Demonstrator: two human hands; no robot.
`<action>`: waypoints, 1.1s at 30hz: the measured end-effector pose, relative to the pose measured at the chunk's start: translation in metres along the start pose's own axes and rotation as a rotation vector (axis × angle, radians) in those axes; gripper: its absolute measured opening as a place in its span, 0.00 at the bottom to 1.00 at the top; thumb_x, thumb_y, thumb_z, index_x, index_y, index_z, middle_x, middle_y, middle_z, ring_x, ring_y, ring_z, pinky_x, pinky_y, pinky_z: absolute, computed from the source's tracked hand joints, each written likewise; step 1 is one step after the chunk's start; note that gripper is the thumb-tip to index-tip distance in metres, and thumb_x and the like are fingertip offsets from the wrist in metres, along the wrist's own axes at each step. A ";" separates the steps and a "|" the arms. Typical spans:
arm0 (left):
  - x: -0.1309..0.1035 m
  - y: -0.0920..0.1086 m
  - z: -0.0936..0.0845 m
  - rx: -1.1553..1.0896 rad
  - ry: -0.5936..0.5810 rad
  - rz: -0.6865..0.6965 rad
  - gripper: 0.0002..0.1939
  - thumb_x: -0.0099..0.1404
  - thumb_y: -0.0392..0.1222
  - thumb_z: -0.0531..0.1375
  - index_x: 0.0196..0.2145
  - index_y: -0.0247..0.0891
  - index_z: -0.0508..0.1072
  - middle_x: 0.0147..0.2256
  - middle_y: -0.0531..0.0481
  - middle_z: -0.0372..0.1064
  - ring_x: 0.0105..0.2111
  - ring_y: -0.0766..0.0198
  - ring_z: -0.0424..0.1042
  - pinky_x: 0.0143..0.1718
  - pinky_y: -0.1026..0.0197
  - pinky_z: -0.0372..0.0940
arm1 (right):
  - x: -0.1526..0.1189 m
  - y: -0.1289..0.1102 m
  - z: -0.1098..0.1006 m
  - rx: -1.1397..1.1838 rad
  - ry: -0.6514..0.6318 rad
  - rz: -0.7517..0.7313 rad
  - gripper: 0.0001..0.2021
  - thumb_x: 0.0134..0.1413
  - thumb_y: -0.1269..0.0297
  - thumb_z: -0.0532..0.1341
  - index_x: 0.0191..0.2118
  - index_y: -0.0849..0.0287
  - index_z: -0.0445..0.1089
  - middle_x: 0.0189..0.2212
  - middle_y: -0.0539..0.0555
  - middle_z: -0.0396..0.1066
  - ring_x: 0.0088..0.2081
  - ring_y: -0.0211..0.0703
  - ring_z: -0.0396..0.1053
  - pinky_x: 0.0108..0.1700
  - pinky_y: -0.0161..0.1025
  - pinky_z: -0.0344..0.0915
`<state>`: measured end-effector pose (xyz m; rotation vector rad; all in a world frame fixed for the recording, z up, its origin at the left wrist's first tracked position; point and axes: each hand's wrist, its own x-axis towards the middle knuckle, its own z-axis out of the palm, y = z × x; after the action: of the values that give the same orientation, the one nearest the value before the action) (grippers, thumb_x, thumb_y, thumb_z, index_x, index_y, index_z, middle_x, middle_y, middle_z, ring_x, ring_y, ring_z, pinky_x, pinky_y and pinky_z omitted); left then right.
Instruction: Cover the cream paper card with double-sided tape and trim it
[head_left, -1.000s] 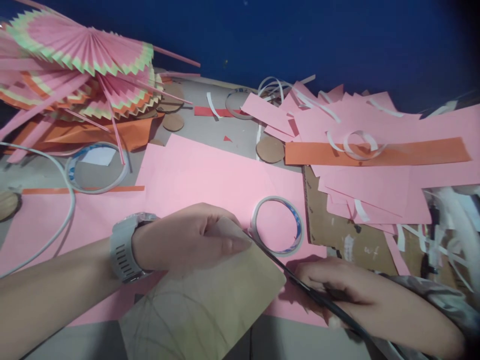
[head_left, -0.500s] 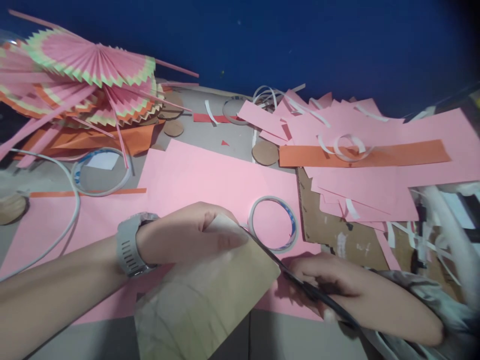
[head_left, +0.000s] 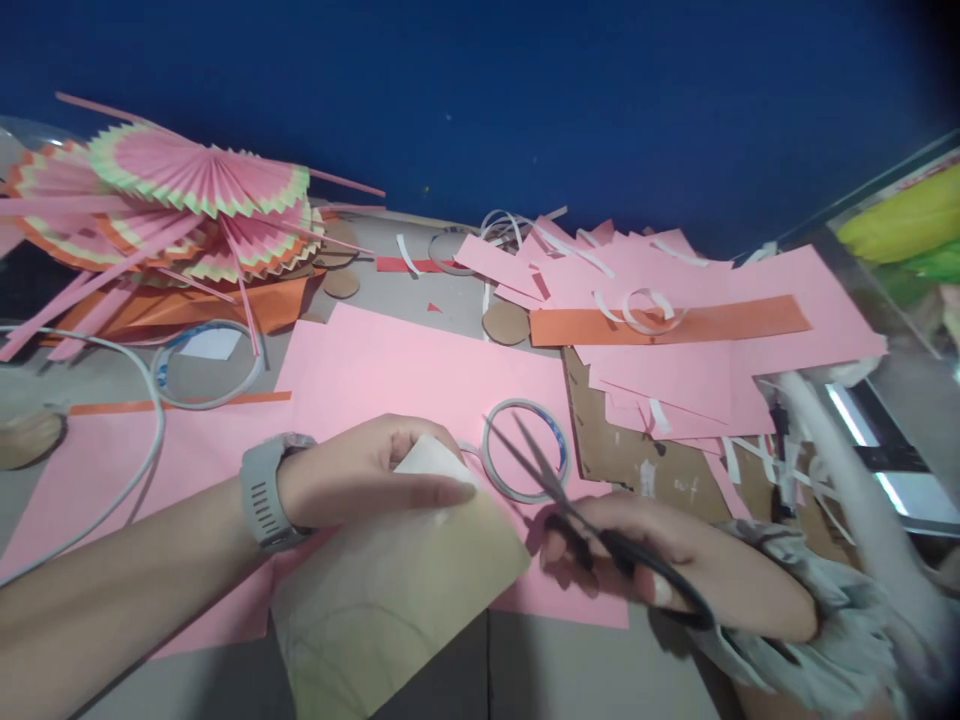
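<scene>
My left hand (head_left: 390,475), with a grey watch on its wrist, pinches a pale yellowish sheet of paper (head_left: 390,590) between thumb and fingers. Faint curved lines show on the sheet's lower part. In my right hand (head_left: 622,545) is a pair of scissors (head_left: 559,490) with black handles. Their blades are parted and point up and left, clear of the sheet's edge. Just beyond the blades, a roll of tape (head_left: 491,470) lies flat on a large pink sheet (head_left: 420,365). My left fingers are partly hidden behind the pale paper.
Folded pink paper fans (head_left: 202,180) pile up at the back left, near a second tape ring (head_left: 259,375) and a white cable (head_left: 154,440). Pink offcuts (head_left: 667,380), an orange strip (head_left: 735,322) and brown cardboard (head_left: 600,440) lie to the right. A blue surface (head_left: 480,110) rises behind.
The scissors have come away from the pale paper's edge, and their blades have opened. My left hand still holds the sheet. The whole view has shifted slightly.
</scene>
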<state>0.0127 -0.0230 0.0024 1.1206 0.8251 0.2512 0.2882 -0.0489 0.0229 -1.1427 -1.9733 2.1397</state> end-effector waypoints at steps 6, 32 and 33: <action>-0.003 -0.002 0.002 0.018 -0.102 0.188 0.07 0.61 0.43 0.61 0.36 0.38 0.74 0.32 0.52 0.70 0.31 0.68 0.67 0.31 0.67 0.62 | -0.014 0.010 -0.010 -0.228 0.502 0.100 0.17 0.56 0.50 0.56 0.43 0.56 0.70 0.40 0.56 0.72 0.41 0.48 0.69 0.43 0.41 0.67; -0.004 -0.003 0.006 -0.011 0.117 0.210 0.22 0.69 0.53 0.46 0.30 0.34 0.69 0.27 0.50 0.69 0.25 0.67 0.66 0.29 0.64 0.62 | -0.026 0.044 -0.044 -0.994 1.249 0.375 0.18 0.59 0.59 0.51 0.47 0.66 0.67 0.41 0.65 0.69 0.42 0.58 0.67 0.45 0.52 0.62; -0.005 -0.002 0.006 0.070 0.175 0.220 0.20 0.68 0.53 0.47 0.31 0.35 0.69 0.27 0.51 0.68 0.26 0.66 0.66 0.30 0.64 0.61 | -0.022 0.040 -0.040 -1.041 1.275 0.363 0.18 0.59 0.60 0.51 0.48 0.66 0.66 0.41 0.66 0.69 0.43 0.59 0.66 0.44 0.52 0.62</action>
<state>0.0132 -0.0307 0.0042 1.2695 0.8700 0.5125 0.3424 -0.0331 0.0013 -2.1924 -2.0080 -0.1215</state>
